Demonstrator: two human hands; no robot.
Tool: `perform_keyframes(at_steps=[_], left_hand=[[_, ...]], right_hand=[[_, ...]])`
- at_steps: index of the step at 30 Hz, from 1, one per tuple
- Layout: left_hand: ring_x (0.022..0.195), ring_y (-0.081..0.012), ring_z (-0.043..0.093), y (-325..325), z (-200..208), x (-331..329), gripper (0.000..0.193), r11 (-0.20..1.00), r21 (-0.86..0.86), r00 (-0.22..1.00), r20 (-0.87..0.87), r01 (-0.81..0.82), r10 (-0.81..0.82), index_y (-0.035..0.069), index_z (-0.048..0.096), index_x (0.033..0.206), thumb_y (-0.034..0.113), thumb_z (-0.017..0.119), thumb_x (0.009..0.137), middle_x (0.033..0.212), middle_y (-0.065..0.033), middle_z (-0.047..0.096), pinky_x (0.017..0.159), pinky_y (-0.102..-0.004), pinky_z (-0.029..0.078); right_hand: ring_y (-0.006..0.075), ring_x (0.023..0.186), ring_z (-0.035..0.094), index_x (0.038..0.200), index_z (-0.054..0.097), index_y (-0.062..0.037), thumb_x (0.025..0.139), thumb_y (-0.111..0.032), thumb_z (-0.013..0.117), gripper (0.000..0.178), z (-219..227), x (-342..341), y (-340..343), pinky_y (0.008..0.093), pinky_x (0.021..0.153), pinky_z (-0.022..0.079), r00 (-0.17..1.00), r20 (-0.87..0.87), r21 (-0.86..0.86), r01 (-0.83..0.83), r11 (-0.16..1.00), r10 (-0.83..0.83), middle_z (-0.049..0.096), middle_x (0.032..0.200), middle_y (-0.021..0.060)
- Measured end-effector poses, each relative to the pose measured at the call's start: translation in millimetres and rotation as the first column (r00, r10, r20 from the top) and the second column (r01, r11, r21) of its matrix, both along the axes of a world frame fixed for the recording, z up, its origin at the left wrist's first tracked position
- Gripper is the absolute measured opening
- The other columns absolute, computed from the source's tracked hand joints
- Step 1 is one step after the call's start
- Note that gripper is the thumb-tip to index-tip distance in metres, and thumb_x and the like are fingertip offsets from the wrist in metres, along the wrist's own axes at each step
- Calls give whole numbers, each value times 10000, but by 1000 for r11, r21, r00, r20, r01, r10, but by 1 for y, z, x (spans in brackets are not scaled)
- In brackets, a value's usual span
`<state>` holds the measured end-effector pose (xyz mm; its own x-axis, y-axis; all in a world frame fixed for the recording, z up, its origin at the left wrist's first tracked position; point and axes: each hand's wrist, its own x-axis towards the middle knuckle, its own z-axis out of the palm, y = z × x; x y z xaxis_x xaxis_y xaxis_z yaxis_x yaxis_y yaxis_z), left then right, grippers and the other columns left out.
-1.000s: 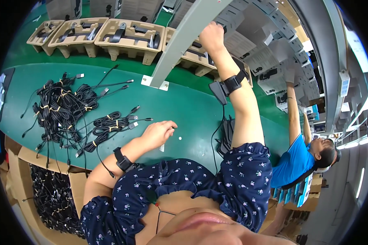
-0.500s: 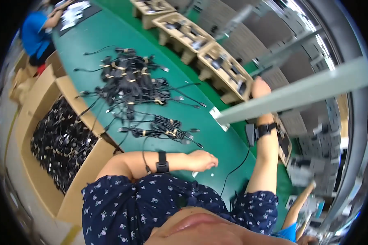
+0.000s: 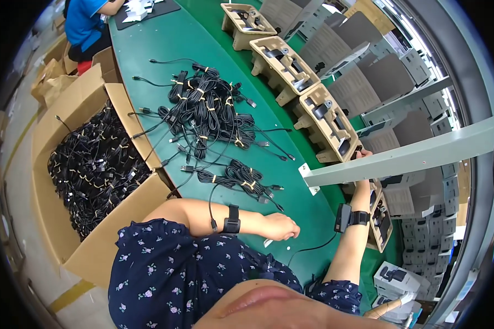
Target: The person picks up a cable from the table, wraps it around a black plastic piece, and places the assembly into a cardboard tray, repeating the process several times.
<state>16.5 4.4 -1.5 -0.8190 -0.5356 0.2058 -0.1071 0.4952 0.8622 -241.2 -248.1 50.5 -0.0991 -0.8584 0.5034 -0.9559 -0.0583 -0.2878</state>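
My left hand (image 3: 280, 226) rests curled on the green table (image 3: 304, 200), with nothing visible in it. A small white scrap (image 3: 268, 242) lies just below it. My right hand (image 3: 363, 157) reaches past a grey-green metal post (image 3: 400, 156) that partly covers it. Its fingertips are pinched at a small black piece (image 3: 358, 148), beside the end of a brown pulp tray (image 3: 319, 130) holding black parts. A heap of bundled black cables (image 3: 203, 109) lies on the table beyond my left hand. Nearer to it is a smaller group of tied cables (image 3: 239, 178).
An open cardboard box (image 3: 107, 222) full of black cables stands left of the table. More pulp trays (image 3: 282, 66) line the far side. Behind them stand printed cartons (image 3: 337, 88). A co-worker in a blue shirt (image 3: 85, 24) sits at the far left; another person's arm (image 3: 384, 308) shows lower right.
The whole view has shifted, so the table things appear farther right and lower. My right hand has come down closer to the post, now partly behind it. My left hand stays curled on the table.
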Motion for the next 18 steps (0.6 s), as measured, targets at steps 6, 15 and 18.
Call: perform_keyframes(at_steps=[6, 15, 18], left_hand=[[804, -276, 601, -1, 4, -1, 124, 999, 33, 1000, 9, 15, -15, 81, 584, 936, 121, 514, 841, 819, -77, 623, 689, -403, 463], [780, -263, 603, 4, 1, -2, 121, 998, 52, 999, -16, 36, -35, 83, 587, 932, 112, 517, 838, 784, -73, 621, 668, -390, 462], [693, -216, 613, -2, 0, 2, 170, 994, 101, 999, 28, 35, -38, 96, 592, 976, 129, 486, 848, 804, -41, 633, 625, -338, 487]], right_hand=[[361, 970, 569, 1006, 540, 47, 877, -252, 477, 331, 6, 52, -2, 415, 811, 452, 993, 25, 76, -118, 990, 117, 577, 1039, 260], [331, 1008, 554, 1057, 545, 36, 887, -229, 483, 321, 27, 56, 23, 389, 830, 448, 965, 80, 196, -261, 945, 250, 571, 1099, 227], [321, 1020, 549, 1074, 547, 33, 890, -221, 485, 320, 32, 47, 23, 381, 836, 447, 978, 109, 260, -198, 945, 176, 570, 1118, 216]])
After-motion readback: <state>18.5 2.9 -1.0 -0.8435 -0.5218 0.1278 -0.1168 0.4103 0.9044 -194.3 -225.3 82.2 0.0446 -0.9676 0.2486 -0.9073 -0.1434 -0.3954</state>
